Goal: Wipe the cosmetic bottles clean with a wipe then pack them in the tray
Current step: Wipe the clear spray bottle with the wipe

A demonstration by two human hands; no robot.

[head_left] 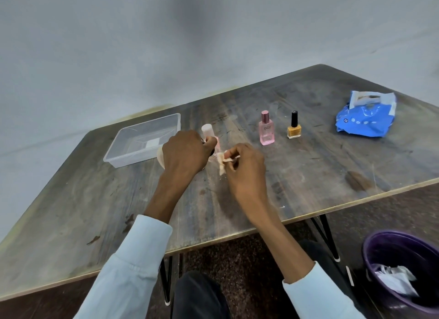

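Worn wooden table set against a plain grey wall. Your left hand grips a clear-capped bottle, its body mostly hidden behind the fingers. Your right hand pinches a crumpled wipe just beside it. Clear tray sits beyond your left hand; pink bottle, yellow bottle and wipe pack beyond your right. Purple bin is cut off by the frame.

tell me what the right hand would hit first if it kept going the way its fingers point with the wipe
Probably the bottle gripped by the left hand. The right hand pinches the wipe with its fingertips aimed left at that bottle, and only a small gap shows between them. Depth is hard to judge from this one view.
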